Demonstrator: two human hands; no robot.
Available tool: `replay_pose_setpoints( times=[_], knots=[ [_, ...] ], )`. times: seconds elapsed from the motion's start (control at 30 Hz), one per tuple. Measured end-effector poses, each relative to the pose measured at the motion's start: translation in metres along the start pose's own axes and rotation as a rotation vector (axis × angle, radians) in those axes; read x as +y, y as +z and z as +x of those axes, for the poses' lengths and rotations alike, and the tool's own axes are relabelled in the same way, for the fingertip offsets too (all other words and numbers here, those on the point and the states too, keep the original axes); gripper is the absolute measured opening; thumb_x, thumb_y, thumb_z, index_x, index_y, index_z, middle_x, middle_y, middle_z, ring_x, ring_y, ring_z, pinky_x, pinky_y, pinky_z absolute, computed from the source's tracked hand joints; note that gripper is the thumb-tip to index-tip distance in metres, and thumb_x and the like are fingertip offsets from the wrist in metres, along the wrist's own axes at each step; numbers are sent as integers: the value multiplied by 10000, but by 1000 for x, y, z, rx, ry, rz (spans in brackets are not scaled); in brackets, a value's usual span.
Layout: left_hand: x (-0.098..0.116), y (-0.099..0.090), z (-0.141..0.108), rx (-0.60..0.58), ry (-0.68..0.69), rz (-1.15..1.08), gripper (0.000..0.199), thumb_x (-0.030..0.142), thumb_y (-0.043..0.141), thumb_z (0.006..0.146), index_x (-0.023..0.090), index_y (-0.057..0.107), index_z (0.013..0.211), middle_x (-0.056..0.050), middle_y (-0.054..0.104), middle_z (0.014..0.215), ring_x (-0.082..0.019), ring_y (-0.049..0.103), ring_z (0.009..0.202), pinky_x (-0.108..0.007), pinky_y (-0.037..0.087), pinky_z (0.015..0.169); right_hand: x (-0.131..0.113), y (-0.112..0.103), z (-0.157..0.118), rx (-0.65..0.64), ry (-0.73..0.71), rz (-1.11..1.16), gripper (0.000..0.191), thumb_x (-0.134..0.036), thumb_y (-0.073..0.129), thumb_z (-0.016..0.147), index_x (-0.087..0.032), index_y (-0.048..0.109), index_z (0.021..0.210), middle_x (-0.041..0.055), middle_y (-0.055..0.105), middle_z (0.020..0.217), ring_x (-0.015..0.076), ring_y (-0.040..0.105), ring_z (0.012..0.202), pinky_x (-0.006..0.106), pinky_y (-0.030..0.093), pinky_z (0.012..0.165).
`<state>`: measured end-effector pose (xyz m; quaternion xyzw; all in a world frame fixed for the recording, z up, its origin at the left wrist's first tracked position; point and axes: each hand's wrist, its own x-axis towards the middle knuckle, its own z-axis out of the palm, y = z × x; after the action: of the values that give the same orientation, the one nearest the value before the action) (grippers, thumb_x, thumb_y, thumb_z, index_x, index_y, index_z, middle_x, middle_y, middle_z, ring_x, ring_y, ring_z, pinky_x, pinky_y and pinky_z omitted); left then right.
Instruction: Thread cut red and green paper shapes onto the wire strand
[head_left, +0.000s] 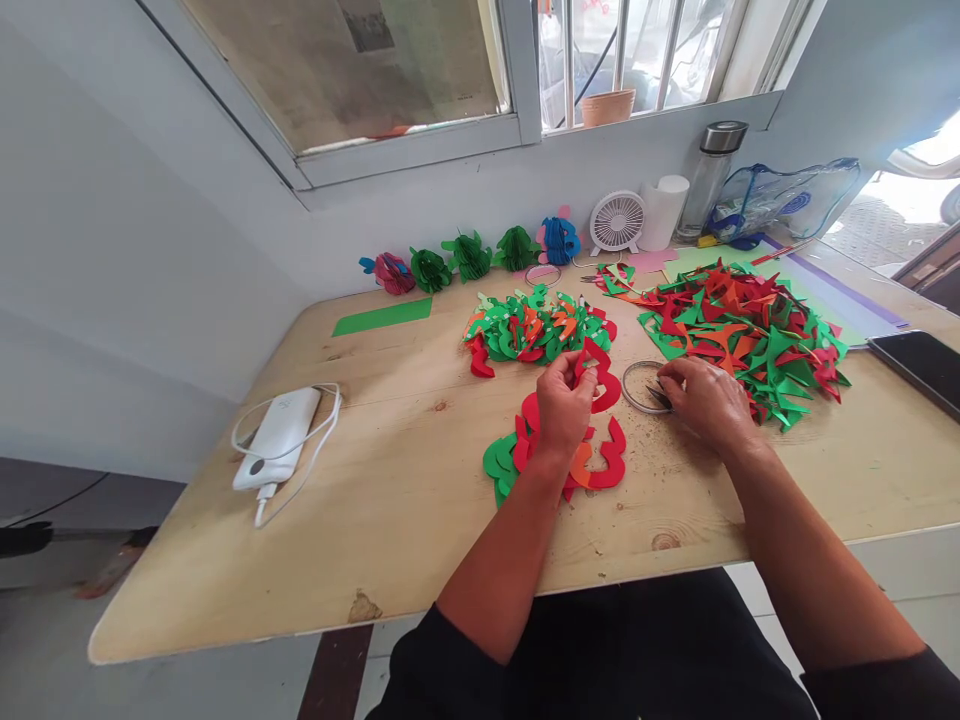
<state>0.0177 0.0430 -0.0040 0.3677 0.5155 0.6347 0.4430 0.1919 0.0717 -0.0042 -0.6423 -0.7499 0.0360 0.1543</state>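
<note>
My left hand is closed, pinching a red curved paper cutout between thumb and fingers above the table. Under and around that wrist lie more paper cutouts: green ones, and red and orange ones. My right hand rests low over the table with its fingers closed on a small dark pointed tool; the hand covers most of it, so its kind is unclear. Beside those fingertips is a thin grey ring. Behind my left hand sits a heap of cut green, red and orange pieces.
A pile of paper scraps lies right, with a phone beyond it. A white power bank with its cable is left. Along the wall stand folded paper figures, a small fan and a bottle.
</note>
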Motion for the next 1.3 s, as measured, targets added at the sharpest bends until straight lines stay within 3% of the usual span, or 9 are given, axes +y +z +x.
replay_pose_setpoints(
  times=[0.3,0.93,1.3],
  knots=[
    [1,0,-1,-14,5,16,177,202,608,712,140,630,876,-12,658,733,-72,576,528,-195,486,542,-3,0,2,-66,61,31,164,-283,491,806,-220,642,795,45,699,843,196,577,700,287,287,542],
    [2,1,-2,-19,-19,-10,166,195,605,710,144,629,866,16,619,685,-62,553,503,-188,476,531,0,4,0,-12,84,109,201,-324,437,847,-205,591,799,81,657,779,214,558,673,299,296,550],
    [9,3,-6,-63,-86,-7,126,190,626,708,146,659,822,17,610,628,-61,520,474,-186,470,501,-17,-10,-1,141,28,609,177,-353,515,795,-197,547,717,-9,531,585,120,445,510,249,350,495]
  ],
)
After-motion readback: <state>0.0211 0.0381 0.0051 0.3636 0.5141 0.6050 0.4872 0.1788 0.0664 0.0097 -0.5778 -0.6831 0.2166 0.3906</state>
